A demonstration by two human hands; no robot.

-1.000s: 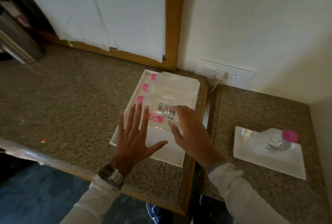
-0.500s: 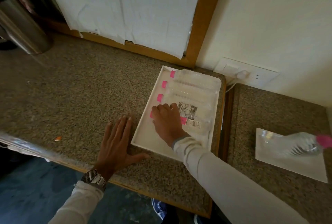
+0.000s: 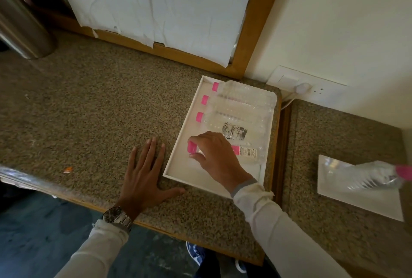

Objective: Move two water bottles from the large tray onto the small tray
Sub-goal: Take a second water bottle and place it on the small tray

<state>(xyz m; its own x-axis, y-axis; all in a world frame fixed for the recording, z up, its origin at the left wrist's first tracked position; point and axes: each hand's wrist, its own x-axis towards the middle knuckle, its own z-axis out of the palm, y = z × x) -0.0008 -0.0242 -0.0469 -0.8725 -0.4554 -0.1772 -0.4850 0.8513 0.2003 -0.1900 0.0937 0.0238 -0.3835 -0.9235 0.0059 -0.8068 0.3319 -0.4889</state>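
A large white tray [image 3: 178, 167] lies on the granite counter with several clear water bottles with pink caps lying side by side. My right hand [image 3: 215, 157] is closed around the neck of the nearest bottle [image 3: 247, 153], beside its pink cap. Behind it lie three more bottles [image 3: 236, 119]. My left hand [image 3: 145, 173] rests flat on the counter just left of the tray, fingers spread, holding nothing. The small white tray [image 3: 347, 199] sits on the right counter section with one bottle [image 3: 374, 174] lying on it, cap to the right.
A metal cylinder [image 3: 20, 26] stands at the back left. A framed board covered in white paper [image 3: 160, 10] leans against the wall. A wall socket with a plug [image 3: 301, 87] sits behind the large tray. A gap with a wooden edge [image 3: 283, 144] separates the two counters.
My right hand slid from the bottle's body to its neck and closed on it. My left hand left the tray and now lies on the counter beside it. The view shifted left.
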